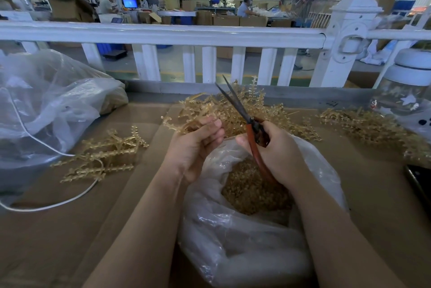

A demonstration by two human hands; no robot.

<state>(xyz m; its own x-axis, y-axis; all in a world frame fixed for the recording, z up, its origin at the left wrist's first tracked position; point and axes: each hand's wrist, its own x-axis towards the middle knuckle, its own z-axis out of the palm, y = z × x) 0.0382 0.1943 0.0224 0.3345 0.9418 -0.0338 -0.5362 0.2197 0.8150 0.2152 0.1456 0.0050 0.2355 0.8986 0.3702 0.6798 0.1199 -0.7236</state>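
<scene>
Scissors (246,115) are gripped in my right hand (277,150), fingers curled round the orange handles, blades slightly parted and aimed up and away. My left hand (196,145) pinches an amber plastic sprue (178,122) just beside them, fingertips bunched on it. Both hands hover over the open bag (256,248) so cut bits (251,192) drop in; my forearms angle inward.
</scene>
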